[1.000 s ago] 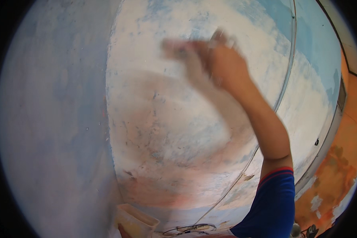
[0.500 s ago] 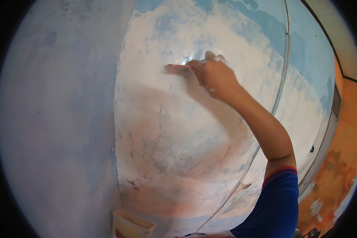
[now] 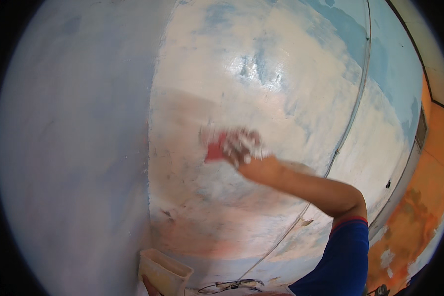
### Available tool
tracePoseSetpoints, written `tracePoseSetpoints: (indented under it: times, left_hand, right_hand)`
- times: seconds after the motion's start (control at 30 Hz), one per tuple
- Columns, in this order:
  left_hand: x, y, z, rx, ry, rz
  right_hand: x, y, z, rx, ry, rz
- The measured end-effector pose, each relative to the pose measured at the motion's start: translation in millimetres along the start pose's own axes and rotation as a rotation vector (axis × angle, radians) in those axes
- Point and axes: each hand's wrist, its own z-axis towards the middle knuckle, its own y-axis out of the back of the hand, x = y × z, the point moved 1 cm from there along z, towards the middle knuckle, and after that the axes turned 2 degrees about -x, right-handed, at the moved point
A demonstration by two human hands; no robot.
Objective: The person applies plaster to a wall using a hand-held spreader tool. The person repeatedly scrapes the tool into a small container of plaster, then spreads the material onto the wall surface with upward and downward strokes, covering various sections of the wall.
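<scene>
My right hand [image 3: 244, 148], blurred by motion and smeared with white, grips a flat red putty spreader [image 3: 214, 149]. It is at the middle of a wall [image 3: 291, 103] coated patchily in white over light blue. At the bottom edge, a pale, rectangular plastic tub [image 3: 166, 266] with smears on it is held by my left hand [image 3: 151, 287]. Only a thumb or finger of that hand shows, against the tub's side. I cannot make out what is inside the tub.
A bluish-grey wall [image 3: 79, 148] meets the patchy one at a corner on the left. A thin cable [image 3: 351, 121] runs down the wall at the right. Dark looped wires [image 3: 232, 285] lie at the bottom. Further right is an orange, peeling wall [image 3: 419, 212].
My right hand has swept downward with the spreader, whose flat red face now shows. The tub sits slightly higher in view, and part of my left hand is more visible.
</scene>
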Motion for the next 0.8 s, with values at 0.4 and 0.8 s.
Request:
tracePoseSetpoints:
  times: [0.4,0.8]
  left_hand:
    - [4.3,32.2,-30.4,0.153,-0.277,0.402]
    - [-12.4,54.7,-68.2,-0.050,0.152,0.020]
  right_hand:
    - [-90.3,16.7,5.0,0.056,-0.440,-0.434]
    - [313.1,144.9,-13.5,0.302,-1.656,1.141]
